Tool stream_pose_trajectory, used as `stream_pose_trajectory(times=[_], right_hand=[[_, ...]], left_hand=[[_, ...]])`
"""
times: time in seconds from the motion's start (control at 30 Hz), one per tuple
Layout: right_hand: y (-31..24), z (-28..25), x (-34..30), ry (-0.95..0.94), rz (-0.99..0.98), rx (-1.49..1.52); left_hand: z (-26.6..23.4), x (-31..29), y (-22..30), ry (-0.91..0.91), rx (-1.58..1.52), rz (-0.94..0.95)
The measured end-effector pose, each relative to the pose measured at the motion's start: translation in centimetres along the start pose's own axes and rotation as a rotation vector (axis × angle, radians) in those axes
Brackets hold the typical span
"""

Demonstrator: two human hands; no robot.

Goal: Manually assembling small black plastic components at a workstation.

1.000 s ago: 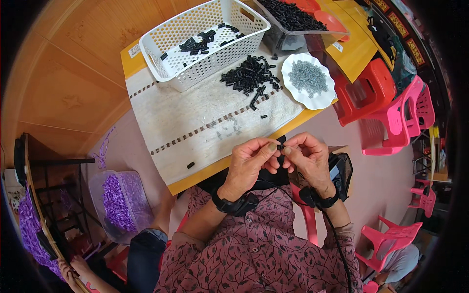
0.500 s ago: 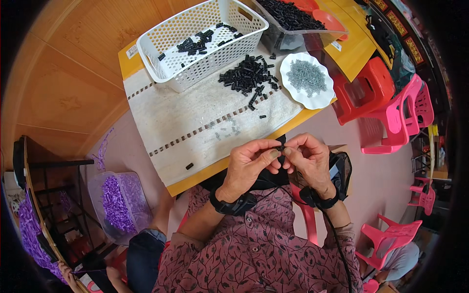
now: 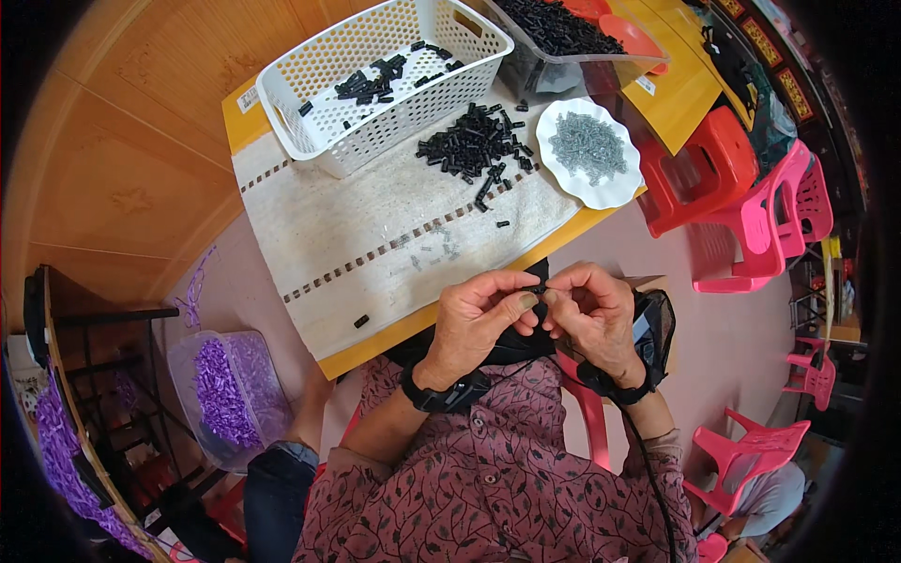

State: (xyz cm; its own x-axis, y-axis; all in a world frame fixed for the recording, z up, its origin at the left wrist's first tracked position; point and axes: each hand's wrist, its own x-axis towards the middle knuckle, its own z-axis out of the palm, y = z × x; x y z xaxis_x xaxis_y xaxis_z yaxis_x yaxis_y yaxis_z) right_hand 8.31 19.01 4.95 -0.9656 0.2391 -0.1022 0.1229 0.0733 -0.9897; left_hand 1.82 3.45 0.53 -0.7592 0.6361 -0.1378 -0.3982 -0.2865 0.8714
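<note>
Hands meet just past the near edge of the desk (image 3: 375, 341), fingertips almost together. With my left hand (image 3: 477, 314) I pinch a small black piece (image 3: 536, 290) between thumb and fingers. My right hand (image 3: 599, 314) is also narrowed to a pinch, thumb and forefinger at the right end of the same piece; whether they hold a second part, too small to see, I cannot tell. A black band (image 3: 446, 394) circles my left wrist, and a similar one circles the right.

Beyond my hands, a pale cloth (image 3: 328, 225) with dashed brown lines covers much of the desk. On it lie a heap of black pieces (image 3: 469, 143), a few scattered clear bits (image 3: 432, 251) and, nearer my left, a lone black cylinder (image 3: 361, 321). Right of the heap, a white scalloped plate (image 3: 615, 195) holds many small clear parts (image 3: 588, 148). At the far side stand a white perforated basket (image 3: 394, 133) with more black pieces inside and, to its right, a clear bin (image 3: 554, 83) full of them. Down to my left is a translucent tub (image 3: 272, 389) of purple pieces (image 3: 223, 394); to my right stands a red stool (image 3: 704, 164).
</note>
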Motion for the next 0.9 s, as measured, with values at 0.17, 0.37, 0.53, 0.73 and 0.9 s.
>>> stream_pose_trajectory(times=[0.17,0.37,0.53,0.73,0.9], right_hand=[[0.1,-0.1,0.0,-0.020,-0.054,-0.059],[-0.7,0.1,-0.2,-0.054,0.036,-0.009],[-0.3,-0.2,-0.1,-0.103,0.107,0.163],[-0.4,-0.8,0.8,-0.190,0.184,0.178],[0.9,-1.0,1.5,-0.201,0.231,0.408]], left_hand=[[-0.2,0.0,-0.1,0.001,0.047,0.006],[-0.4,-0.3,-0.3,-0.015,0.099,0.045],[-0.7,-0.3,-0.6,-0.021,0.066,0.099],[-1.1,-0.5,-0.5,-0.013,0.077,0.099],[-1.1,-0.4,-0.5,-0.012,0.078,0.072]])
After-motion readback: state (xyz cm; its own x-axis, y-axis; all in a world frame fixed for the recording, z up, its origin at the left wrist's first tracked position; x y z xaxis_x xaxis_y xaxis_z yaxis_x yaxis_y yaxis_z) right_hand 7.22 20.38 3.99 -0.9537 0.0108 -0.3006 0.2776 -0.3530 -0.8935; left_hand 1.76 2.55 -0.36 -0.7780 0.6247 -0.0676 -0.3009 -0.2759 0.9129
